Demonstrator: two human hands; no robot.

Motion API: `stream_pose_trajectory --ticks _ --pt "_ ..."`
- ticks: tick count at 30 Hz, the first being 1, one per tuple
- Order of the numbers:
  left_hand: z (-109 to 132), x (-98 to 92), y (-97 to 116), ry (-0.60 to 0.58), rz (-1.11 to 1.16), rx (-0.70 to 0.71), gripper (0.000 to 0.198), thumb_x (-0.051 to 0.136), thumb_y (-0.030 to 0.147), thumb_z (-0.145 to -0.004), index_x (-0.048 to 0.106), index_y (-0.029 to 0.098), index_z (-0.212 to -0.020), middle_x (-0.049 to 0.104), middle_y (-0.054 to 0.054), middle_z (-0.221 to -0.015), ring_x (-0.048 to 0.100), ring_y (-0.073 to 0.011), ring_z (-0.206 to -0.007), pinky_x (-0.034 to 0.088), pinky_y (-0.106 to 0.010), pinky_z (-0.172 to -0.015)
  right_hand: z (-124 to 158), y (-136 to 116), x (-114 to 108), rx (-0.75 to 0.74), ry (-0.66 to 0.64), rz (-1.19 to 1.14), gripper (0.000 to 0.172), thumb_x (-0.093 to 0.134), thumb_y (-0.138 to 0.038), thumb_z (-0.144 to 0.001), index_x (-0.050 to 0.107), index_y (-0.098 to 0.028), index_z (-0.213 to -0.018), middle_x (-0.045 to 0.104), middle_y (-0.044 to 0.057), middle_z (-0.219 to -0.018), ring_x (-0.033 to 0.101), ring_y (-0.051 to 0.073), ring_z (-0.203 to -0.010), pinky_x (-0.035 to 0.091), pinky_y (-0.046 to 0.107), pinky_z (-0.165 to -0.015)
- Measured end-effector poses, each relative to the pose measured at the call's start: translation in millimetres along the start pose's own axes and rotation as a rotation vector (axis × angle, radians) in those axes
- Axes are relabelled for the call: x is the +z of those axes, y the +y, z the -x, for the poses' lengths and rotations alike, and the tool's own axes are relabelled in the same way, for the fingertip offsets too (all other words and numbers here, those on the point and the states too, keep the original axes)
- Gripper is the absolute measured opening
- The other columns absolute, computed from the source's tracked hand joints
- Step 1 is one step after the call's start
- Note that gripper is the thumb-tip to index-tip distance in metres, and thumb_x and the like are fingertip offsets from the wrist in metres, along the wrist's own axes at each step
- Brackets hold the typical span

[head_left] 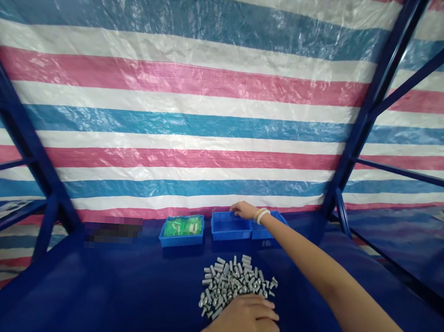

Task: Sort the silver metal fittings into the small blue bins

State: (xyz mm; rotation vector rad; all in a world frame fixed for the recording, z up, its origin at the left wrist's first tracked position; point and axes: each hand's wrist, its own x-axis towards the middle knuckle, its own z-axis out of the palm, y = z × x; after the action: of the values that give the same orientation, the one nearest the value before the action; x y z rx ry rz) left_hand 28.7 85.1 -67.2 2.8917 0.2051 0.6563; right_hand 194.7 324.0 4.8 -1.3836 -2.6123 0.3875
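Note:
A pile of small silver metal fasteners, sleeve-like cylinders and screws (pixel 233 282) lies on the blue table. My left hand (pixel 248 318) rests at the near edge of the pile, palm down, fingers extended and slightly apart. My right hand (pixel 245 210), with a beaded bracelet at the wrist, is over the far rim of a blue bin (pixel 231 234). Its fingers are bent and close together; whatever may be between them is too small to make out. My right wrist partly covers a second blue bin (pixel 263 233) just right of the first.
A blue bin (pixel 181 242) on the left holds green packaging with pale pieces. Dark blue metal frame posts (pixel 364 114) rise on both sides. Behind the table (pixel 124 285) hangs a striped plastic sheet (pixel 195 104). A blurred patch (pixel 112 232) lies at the back left.

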Motion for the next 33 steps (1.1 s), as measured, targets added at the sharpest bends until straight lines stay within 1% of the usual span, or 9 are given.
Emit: stream_pose_trajectory --ticks 4,8,11,17,20,23,26,30,33 --pt "-1.6 -2.7 0.1 0.018 0.016 -0.009 0.023 0.052 0.022 -0.087 0.070 0.016 -0.101 0.077 -0.003 -0.111 0.065 -0.0166 -0.116 0.041 -0.028 -0.111 -0.3 -0.9 5.8 -0.019 0.007 -0.045 0.028 0.061 -0.030 -0.096 0.060 -0.016 -0.120 0.063 0.008 -0.121 0.066 0.022 -0.100 0.056 0.042 -0.084" --pt "-1.8 -5.5 0.8 -0.014 0.030 -0.023 0.024 0.052 0.022 -0.088 0.069 0.016 -0.104 0.076 -0.004 -0.113 0.064 -0.0175 -0.117 0.043 -0.029 -0.110 -2.1 -0.9 8.9 -0.028 0.007 -0.070 0.028 0.061 -0.030 -0.096 0.061 -0.016 -0.120 0.064 0.008 -0.121 0.066 0.022 -0.100 0.057 0.042 -0.084" --pt "-1.6 -3.8 0.3 -0.029 0.036 -0.038 0.024 0.054 0.022 -0.087 0.069 0.017 -0.105 0.076 -0.004 -0.113 0.064 -0.0179 -0.117 0.044 -0.029 -0.109 -2.4 0.2 9.3 -0.027 0.011 -0.072 0.028 0.061 -0.030 -0.096 0.060 -0.016 -0.120 0.064 0.008 -0.121 0.066 0.022 -0.100 0.056 0.042 -0.084" --pt "-1.7 0.8 -2.3 0.000 0.031 -0.011 0.024 0.054 0.022 -0.088 0.069 0.016 -0.106 0.077 -0.004 -0.112 0.066 -0.0184 -0.115 0.045 -0.029 -0.107 1.7 0.9 6.0 -0.028 0.038 -0.085 0.028 0.062 -0.030 -0.096 0.061 -0.016 -0.120 0.064 0.008 -0.120 0.066 0.022 -0.099 0.057 0.042 -0.084" --pt "-1.1 2.0 -3.1 0.012 0.021 -0.003 0.024 0.054 0.022 -0.087 0.069 0.016 -0.106 0.077 -0.004 -0.112 0.065 -0.0179 -0.115 0.045 -0.029 -0.107 4.7 -4.7 -0.6 -0.041 0.087 -0.106 0.027 0.061 -0.030 -0.096 0.061 -0.016 -0.120 0.064 0.008 -0.121 0.066 0.022 -0.100 0.056 0.042 -0.085" --pt "-1.4 0.9 -1.6 0.015 0.002 0.005 0.024 0.053 0.022 -0.088 0.068 0.017 -0.106 0.076 -0.002 -0.112 0.064 -0.0164 -0.117 0.044 -0.027 -0.108 1.4 -21.0 -9.8 -0.063 0.169 -0.127 0.027 0.060 -0.030 -0.097 0.060 -0.017 -0.121 0.063 0.008 -0.123 0.065 0.023 -0.104 0.055 0.044 -0.087" --pt "-3.4 -4.6 3.5 0.025 -0.030 -0.012 0.025 0.052 0.021 -0.088 0.066 0.017 -0.108 0.075 -0.001 -0.115 0.061 -0.0147 -0.120 0.042 -0.025 -0.110 -14.9 -49.8 -16.8 -0.105 0.190 -0.137 0.028 0.060 -0.030 -0.097 0.060 -0.017 -0.122 0.062 0.009 -0.124 0.064 0.023 -0.105 0.055 0.045 -0.089" --pt "-5.0 -13.6 12.5 0.021 -0.102 -0.019 0.024 0.049 0.021 -0.092 0.064 0.017 -0.112 0.073 -0.001 -0.120 0.058 -0.0152 -0.124 0.040 -0.027 -0.111 -53.5 -97.9 -17.4 -0.163 0.105 -0.128 0.027 0.060 -0.030 -0.097 0.061 -0.017 -0.121 0.063 0.008 -0.123 0.065 0.023 -0.103 0.055 0.043 -0.087" --pt "1.6 -12.1 17.0 -0.015 -0.135 -0.007 0.025 0.044 0.028 -0.101 0.062 0.018 -0.114 0.072 -0.002 -0.123 0.057 -0.0159 -0.126 0.042 -0.026 -0.109 -82.3 -128.7 -12.4 -0.166 0.020 -0.103 0.028 0.060 -0.030 -0.097 0.060 -0.017 -0.121 0.063 0.008 -0.123 0.065 0.023 -0.103 0.056 0.043 -0.086"
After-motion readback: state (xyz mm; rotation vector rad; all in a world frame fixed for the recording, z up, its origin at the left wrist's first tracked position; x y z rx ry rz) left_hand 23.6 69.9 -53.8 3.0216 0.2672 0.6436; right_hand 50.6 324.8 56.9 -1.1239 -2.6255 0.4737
